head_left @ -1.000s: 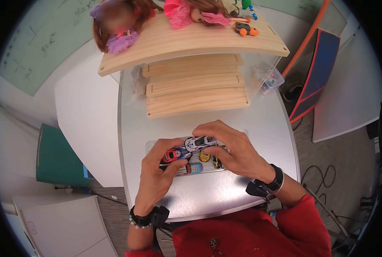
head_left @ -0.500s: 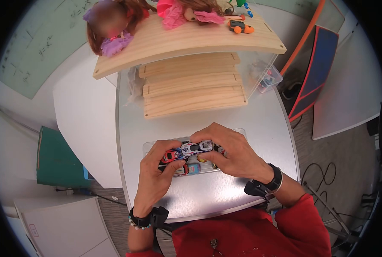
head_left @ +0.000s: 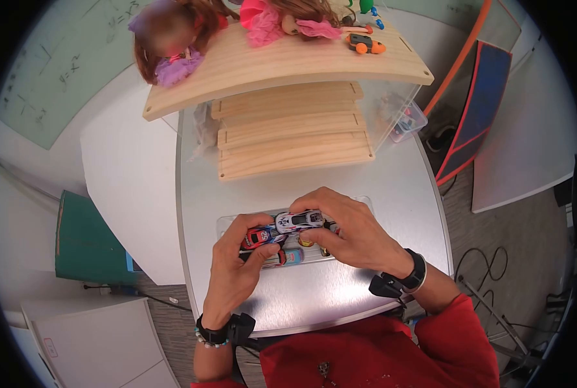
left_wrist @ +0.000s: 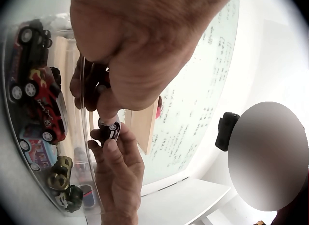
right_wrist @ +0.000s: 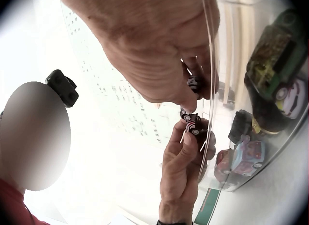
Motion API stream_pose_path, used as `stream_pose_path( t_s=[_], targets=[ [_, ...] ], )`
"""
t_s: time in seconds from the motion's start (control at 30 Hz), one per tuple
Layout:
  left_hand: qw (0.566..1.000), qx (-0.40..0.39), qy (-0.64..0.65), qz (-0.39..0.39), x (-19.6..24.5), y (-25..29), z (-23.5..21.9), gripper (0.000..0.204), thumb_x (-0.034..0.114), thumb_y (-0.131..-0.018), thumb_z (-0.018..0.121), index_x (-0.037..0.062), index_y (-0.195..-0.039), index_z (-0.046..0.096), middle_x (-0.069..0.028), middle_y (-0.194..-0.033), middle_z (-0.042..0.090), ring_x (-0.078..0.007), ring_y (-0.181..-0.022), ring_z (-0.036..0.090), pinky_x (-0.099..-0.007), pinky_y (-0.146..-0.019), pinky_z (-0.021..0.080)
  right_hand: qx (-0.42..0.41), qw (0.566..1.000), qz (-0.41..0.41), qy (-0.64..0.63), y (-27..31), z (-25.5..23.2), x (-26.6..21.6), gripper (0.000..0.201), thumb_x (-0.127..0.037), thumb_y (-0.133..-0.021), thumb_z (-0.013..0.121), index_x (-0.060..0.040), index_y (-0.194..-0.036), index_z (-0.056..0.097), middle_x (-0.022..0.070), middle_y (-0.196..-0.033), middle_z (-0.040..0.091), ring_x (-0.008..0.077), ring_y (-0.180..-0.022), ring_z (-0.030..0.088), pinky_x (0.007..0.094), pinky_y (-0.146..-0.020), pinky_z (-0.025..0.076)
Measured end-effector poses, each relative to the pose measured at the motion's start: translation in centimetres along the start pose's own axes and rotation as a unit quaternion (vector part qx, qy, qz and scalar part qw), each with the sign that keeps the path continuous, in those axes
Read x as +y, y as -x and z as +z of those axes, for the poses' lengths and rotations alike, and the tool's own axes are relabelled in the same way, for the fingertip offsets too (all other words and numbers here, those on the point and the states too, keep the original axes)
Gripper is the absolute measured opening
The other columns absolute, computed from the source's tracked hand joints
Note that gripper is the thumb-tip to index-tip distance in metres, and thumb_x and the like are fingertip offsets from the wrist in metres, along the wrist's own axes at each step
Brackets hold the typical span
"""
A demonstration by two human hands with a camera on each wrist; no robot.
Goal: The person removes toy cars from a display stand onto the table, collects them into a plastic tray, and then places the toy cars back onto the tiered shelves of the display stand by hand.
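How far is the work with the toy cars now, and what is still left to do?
Done: several cars lie in the clear tray, among them a light blue one. In hand: the left hand grips a red car and the right hand grips a white car, both just above the tray. Left: neither car rests in the tray yet.

A classroom or office is suggested by a formula-covered whiteboard [head_left: 55, 71], white tables [head_left: 126, 187] and floor cables [head_left: 489, 265].
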State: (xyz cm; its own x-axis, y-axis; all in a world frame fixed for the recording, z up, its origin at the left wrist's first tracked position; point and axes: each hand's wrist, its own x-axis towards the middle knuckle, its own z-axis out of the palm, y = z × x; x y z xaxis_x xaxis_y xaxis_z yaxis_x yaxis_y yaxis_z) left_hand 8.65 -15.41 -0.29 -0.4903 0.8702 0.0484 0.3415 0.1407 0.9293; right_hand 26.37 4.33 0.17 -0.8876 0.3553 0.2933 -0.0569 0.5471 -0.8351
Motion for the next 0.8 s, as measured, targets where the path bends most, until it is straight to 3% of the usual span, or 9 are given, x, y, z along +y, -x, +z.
stream_pose_path(
  t_s=[0.2, 0.3, 0.5, 0.57, 0.7, 0.8],
  targets=[
    [1.000, -0.003, 0.012, -0.023, 0.2, 0.1, -0.1, 0.041, 0.000, -0.103, 0.086, 0.0038, -0.140, 0.070, -0.0033, -0.123, 0.076, -0.0105, -0.107, 0.073, -0.0263, -0.086, 0.063, -0.005, 1.000, 0.025, -0.015, 0.2, -0.2, -0.4, 0.041, -0.012, -0.103, 0.085, -0.0063, -0.141, 0.072, 0.0145, -0.127, 0.079, 0.0365, -0.113, 0.080, 0.0450, -0.096, 0.062],
    [1.000, -0.006, 0.005, -0.014, -0.1, 0.2, -0.1, 0.041, 0.001, -0.103, 0.086, 0.0035, -0.141, 0.069, -0.0043, -0.124, 0.077, -0.0110, -0.108, 0.073, -0.0266, -0.087, 0.063, -0.013, 0.999, 0.026, -0.026, 0.2, -0.2, -0.5, 0.037, -0.012, -0.108, 0.078, -0.0038, -0.142, 0.067, 0.0186, -0.123, 0.076, 0.0408, -0.110, 0.076, 0.0486, -0.097, 0.060],
    [0.999, -0.004, 0.018, -0.037, 0.2, 0.2, -0.2, 0.043, 0.010, -0.106, 0.087, 0.0026, -0.143, 0.066, -0.0062, -0.125, 0.076, -0.0125, -0.110, 0.073, -0.0274, -0.090, 0.062, 0.014, 0.993, 0.046, -0.108, 0.2, 0.1, 0.7, 0.033, -0.014, -0.116, 0.072, -0.0012, -0.145, 0.064, 0.0188, -0.128, 0.080, 0.0364, -0.113, 0.081, 0.0453, -0.097, 0.063],
    [0.999, 0.023, 0.033, -0.032, 0.4, 0.2, 0.0, 0.040, 0.007, -0.103, 0.086, 0.0022, -0.140, 0.070, -0.0130, -0.120, 0.083, -0.0227, -0.109, 0.081, -0.0363, -0.101, 0.061, 0.026, 0.987, 0.061, -0.147, 0.2, 0.0, 0.6, 0.032, -0.017, -0.118, 0.071, -0.0008, -0.145, 0.063, 0.0191, -0.132, 0.080, 0.0355, -0.118, 0.082, 0.0444, -0.103, 0.064],
    [0.999, 0.026, 0.030, -0.025, 0.2, 0.2, 0.1, 0.040, 0.008, -0.104, 0.087, 0.0019, -0.140, 0.070, -0.0131, -0.119, 0.084, -0.0225, -0.110, 0.081, -0.0364, -0.101, 0.062, 0.027, 0.983, 0.067, -0.169, 0.1, -0.1, 0.9, 0.034, -0.017, -0.118, 0.072, -0.0003, -0.146, 0.063, 0.0182, -0.133, 0.080, 0.0313, -0.122, 0.082, 0.0439, -0.106, 0.064],
    [0.999, 0.026, 0.030, -0.027, 0.5, 0.2, 0.2, 0.040, 0.007, -0.104, 0.087, 0.0019, -0.140, 0.070, -0.0131, -0.119, 0.084, -0.0225, -0.109, 0.081, -0.0361, -0.100, 0.062, 0.039, 0.977, 0.054, -0.205, 0.2, 0.1, 1.5, 0.035, -0.019, -0.120, 0.070, 0.0014, -0.147, 0.062, 0.0161, -0.130, 0.079, 0.0248, -0.117, 0.081, 0.0407, -0.100, 0.065]
  ],
)
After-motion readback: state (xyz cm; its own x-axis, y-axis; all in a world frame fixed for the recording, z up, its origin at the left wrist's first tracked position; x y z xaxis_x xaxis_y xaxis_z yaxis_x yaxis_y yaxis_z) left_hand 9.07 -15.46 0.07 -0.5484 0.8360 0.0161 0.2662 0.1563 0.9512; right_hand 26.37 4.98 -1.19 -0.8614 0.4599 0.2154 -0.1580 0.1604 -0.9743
